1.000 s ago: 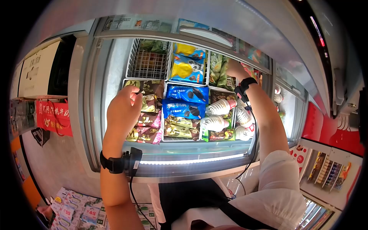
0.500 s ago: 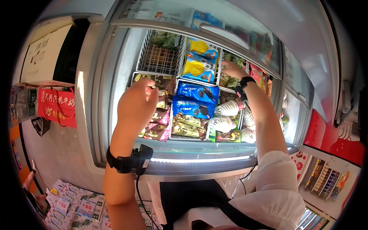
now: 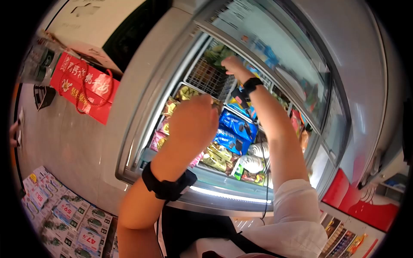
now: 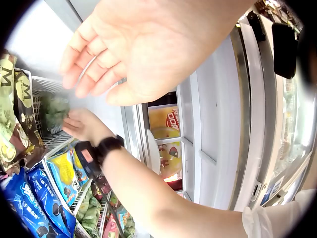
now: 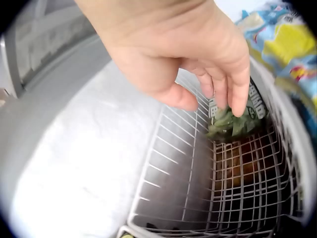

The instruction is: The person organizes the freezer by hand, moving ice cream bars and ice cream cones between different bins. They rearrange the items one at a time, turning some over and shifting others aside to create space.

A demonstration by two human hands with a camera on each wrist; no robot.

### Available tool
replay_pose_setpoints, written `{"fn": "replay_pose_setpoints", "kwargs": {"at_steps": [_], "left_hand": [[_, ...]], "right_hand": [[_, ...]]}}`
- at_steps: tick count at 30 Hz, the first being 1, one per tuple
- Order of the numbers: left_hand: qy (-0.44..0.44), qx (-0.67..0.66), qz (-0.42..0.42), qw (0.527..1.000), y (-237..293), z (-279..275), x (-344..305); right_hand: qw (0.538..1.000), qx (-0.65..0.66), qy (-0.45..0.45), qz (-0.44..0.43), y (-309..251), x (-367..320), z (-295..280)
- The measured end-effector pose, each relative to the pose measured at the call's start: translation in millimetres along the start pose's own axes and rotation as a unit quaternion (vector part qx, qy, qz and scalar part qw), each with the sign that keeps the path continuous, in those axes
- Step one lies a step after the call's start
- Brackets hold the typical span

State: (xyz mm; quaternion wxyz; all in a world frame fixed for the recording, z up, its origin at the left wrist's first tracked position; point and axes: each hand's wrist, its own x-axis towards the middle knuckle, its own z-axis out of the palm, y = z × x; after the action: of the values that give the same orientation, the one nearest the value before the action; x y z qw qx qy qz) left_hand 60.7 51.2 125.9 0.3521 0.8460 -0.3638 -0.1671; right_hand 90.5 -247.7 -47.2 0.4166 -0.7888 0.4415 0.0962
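Note:
My right hand (image 3: 235, 66) is over the white wire basket (image 3: 205, 79) at the back left of the freezer. In the right wrist view, that hand (image 5: 183, 59) has its fingers bent loosely downward, thumb apart, beside a green package (image 5: 235, 124); whether the fingertips touch it I cannot tell. My left hand (image 3: 193, 122) hovers above brown and gold packages (image 3: 187, 92), near blue packages (image 3: 234, 133). From the left wrist view, its palm (image 4: 143, 49) shows with slightly bent fingers and nothing held.
White swirled cones (image 3: 251, 164) lie at the freezer's front. A sliding glass lid (image 3: 275, 56) covers the back. Left of the freezer are a red bag (image 3: 84, 86) and a large box (image 3: 92, 30). A cable (image 3: 266, 185) hangs from the right wrist.
My right hand has moved left from the green packages to the wire basket. My left hand has shifted right in the view, and the head view has turned and moved left.

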Motion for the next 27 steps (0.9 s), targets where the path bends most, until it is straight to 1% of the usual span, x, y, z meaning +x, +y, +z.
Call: {"fn": "replay_pose_setpoints", "kwargs": {"at_steps": [1, 3, 4, 5, 7, 9, 12, 15, 16, 17, 19, 20, 23, 24, 25, 27], "left_hand": [[0.004, 0.002, -0.002, 1.000, 1, -1, -1], [0.006, 0.032, -0.012, 0.999, 5, -6, -1], [0.022, 0.015, -0.008, 1.000, 1, -3, -2], [0.047, 0.029, 0.004, 0.998, -4, 3, -3], [0.025, 0.031, -0.037, 0.999, 2, -4, -1], [0.029, 0.029, -0.029, 0.999, 2, -10, -2], [0.042, 0.030, -0.027, 0.998, 1, -8, -2], [0.043, 0.054, -0.026, 0.997, -1, -7, 0], [0.045, 0.065, -0.027, 0.996, -2, -6, 1], [0.043, 0.075, -0.027, 0.996, -2, -5, 1], [0.056, 0.052, -0.042, 0.996, -2, -6, 3], [0.062, 0.040, -0.050, 0.996, -3, -8, 4], [0.053, 0.035, -0.058, 0.996, -7, -9, 8], [0.050, 0.030, -0.064, 0.996, -9, -9, 10], [0.048, 0.026, -0.070, 0.996, -11, -8, 12], [0.027, 0.032, -0.080, 0.996, -10, -13, 11]], "right_hand": [[0.957, -0.268, -0.066, -0.084, 21, 53, 18], [0.916, -0.387, 0.003, -0.108, -9, 23, 39], [0.885, -0.442, 0.059, -0.135, -7, 29, 53], [0.849, -0.490, 0.113, -0.162, 7, 45, 67], [0.835, -0.474, 0.196, -0.198, 30, 74, 83], [0.808, -0.499, 0.227, -0.215, 27, 76, 86], [0.790, -0.518, 0.171, -0.281, 31, 100, 81], [0.790, -0.562, 0.099, -0.222, 31, 105, 70], [0.832, -0.477, 0.137, -0.249, 34, 104, 66], [0.841, -0.461, 0.137, -0.246, 35, 106, 60], [0.863, -0.426, 0.136, -0.235, 16, 95, 40], [0.899, -0.361, 0.117, -0.219, 1, 78, 29], [0.901, -0.274, 0.151, -0.301, -1, 45, 5], [0.907, -0.227, 0.147, -0.322, -3, 25, -2], [0.932, -0.146, 0.113, -0.311, -17, -17, -11], [0.949, -0.075, 0.093, -0.292, -15, -72, -18]]}}
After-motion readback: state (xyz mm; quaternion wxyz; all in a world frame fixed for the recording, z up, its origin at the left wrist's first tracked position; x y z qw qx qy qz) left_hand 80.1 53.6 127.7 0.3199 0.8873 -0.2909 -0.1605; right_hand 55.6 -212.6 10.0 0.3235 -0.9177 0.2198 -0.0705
